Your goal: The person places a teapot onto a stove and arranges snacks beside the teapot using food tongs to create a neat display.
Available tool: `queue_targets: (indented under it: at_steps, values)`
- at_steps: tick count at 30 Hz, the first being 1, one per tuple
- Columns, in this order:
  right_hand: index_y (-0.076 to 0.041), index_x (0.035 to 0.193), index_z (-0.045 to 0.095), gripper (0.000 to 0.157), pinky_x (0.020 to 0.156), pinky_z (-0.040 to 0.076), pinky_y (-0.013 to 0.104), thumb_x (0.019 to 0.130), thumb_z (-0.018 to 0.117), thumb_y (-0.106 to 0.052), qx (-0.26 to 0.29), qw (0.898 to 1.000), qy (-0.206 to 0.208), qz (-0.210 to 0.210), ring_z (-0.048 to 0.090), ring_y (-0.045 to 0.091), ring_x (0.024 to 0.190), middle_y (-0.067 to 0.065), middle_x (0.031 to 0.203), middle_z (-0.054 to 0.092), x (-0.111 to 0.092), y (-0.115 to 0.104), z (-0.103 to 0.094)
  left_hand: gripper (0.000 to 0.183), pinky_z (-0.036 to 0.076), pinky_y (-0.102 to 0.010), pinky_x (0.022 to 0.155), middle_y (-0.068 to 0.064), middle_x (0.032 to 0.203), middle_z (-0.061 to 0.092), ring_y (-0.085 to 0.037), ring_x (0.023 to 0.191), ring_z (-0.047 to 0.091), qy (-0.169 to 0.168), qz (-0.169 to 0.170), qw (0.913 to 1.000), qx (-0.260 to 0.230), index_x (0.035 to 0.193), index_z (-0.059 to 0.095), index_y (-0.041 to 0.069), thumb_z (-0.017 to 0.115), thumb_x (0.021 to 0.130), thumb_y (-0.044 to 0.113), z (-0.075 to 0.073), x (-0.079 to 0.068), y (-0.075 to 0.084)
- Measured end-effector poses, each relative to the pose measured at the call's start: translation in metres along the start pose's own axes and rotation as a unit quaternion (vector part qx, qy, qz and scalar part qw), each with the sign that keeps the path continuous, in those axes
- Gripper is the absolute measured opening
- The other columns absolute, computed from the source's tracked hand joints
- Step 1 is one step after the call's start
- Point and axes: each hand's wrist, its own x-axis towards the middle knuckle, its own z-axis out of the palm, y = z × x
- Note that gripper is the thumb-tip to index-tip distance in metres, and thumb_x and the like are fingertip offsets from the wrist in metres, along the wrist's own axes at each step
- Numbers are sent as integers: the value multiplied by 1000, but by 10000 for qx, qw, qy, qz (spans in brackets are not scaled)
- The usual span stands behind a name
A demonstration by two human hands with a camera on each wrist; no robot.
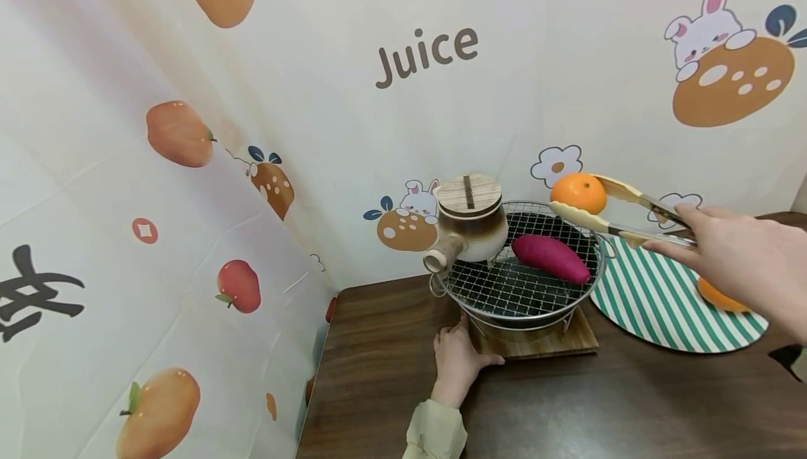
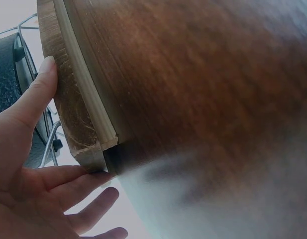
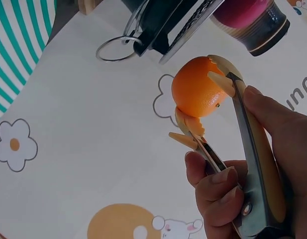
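My right hand (image 1: 753, 252) grips a pair of metal tongs with cream tips (image 3: 249, 144). Between the tips is a tangerine (image 1: 576, 193), held above the back right of the round wire grill (image 1: 523, 291). On the grill's mesh lie a purple sweet potato (image 1: 550, 257) and, to its left, a brown-and-cream teapot (image 1: 480, 236) with a wooden lid. Low at the grill's front left, my left hand (image 1: 457, 357) touches the corner of the wooden board (image 1: 580, 336) under it. Its thumb lies along the front edge, fingers spread at the side, as the left wrist view shows.
To the right of the grill lies a green-and-white striped round mat (image 1: 662, 305), with another orange fruit (image 1: 721, 296) on it, partly behind my right arm. A wire loop handle (image 3: 118, 48) sticks out from the grill. A printed cloth (image 1: 315, 129) hangs behind the brown table (image 1: 372, 354).
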Motion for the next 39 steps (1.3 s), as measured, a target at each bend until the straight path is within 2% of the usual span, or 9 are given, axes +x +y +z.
queue_targets:
  at_steps: [4, 6, 13, 20, 25, 28, 33, 35, 39]
  values:
    - [-2, 105, 50, 63, 41, 35, 35, 87, 55, -62, 167, 9994, 81, -302, 46, 19, 52, 6, 67, 48, -1, -5, -1, 103, 45, -45, 91, -8, 104, 72, -26, 91, 59, -14, -4, 10000, -7, 133, 58, 7, 88, 49, 58, 0, 0, 0]
    - [-2, 105, 51, 65, 41, 36, 36, 88, 51, -66, 186, 9991, 54, -383, 47, 18, 53, 5, 66, 49, 0, -8, -1, 103, 45, -45, 91, -8, 104, 72, -26, 91, 59, -18, -6, 10000, -8, 133, 58, 7, 88, 49, 58, 0, 0, 0]
    - [2, 115, 55, 80, 38, 36, 34, 86, 47, -72, 197, 9985, -70, -503, 48, 18, 53, 12, 72, 56, 2, -13, 2, 103, 44, -45, 92, -8, 106, 72, -26, 93, 59, -36, -9, 10000, -24, 134, 57, 7, 88, 49, 57, 0, 0, 0]
    - [3, 116, 58, 78, 38, 37, 35, 85, 53, -68, 202, 9980, 21, -594, 52, 19, 57, 14, 75, 59, 4, -17, 3, 102, 44, -46, 93, -8, 106, 72, -27, 93, 60, -58, -4, 10000, -73, 134, 57, 7, 88, 50, 57, 0, 0, 0]
    - [0, 111, 61, 72, 37, 34, 34, 86, 53, -67, 186, 9972, 86, -719, 49, 17, 54, 8, 65, 53, 4, -21, 3, 102, 44, -47, 95, -8, 107, 72, -27, 94, 59, -67, -20, 9999, -80, 133, 57, 7, 88, 50, 57, 0, 1, -1]
    - [0, 111, 61, 73, 37, 34, 34, 85, 54, -68, 173, 9968, 68, -772, 49, 17, 53, 9, 65, 54, 6, -22, 4, 102, 44, -46, 94, -8, 107, 72, -27, 94, 59, -59, -20, 10000, -52, 133, 58, 7, 88, 50, 57, 1, 1, -1]
    - [1, 116, 59, 76, 40, 37, 36, 85, 52, -69, 155, 9965, -140, -805, 55, 20, 62, 17, 81, 64, 10, -23, 5, 101, 44, -45, 93, -8, 107, 72, -26, 94, 60, -43, -18, 10000, -6, 133, 58, 8, 88, 50, 57, 1, 1, 0]
    - [-1, 113, 60, 73, 40, 37, 36, 86, 51, -68, 181, 9962, -173, -839, 55, 20, 62, 16, 80, 64, 12, -23, 5, 101, 44, -45, 93, -8, 107, 72, -27, 94, 60, -37, -12, 10000, -3, 133, 58, 8, 88, 50, 57, 2, 1, -1]
    - [-6, 97, 59, 63, 39, 34, 34, 85, 53, -67, 268, 9951, -69, -945, 50, 17, 56, 5, 64, 56, 13, -26, 6, 102, 44, -46, 94, -8, 107, 72, -27, 94, 60, -31, 13, 10000, 11, 133, 58, 7, 88, 50, 57, 2, 0, -1]
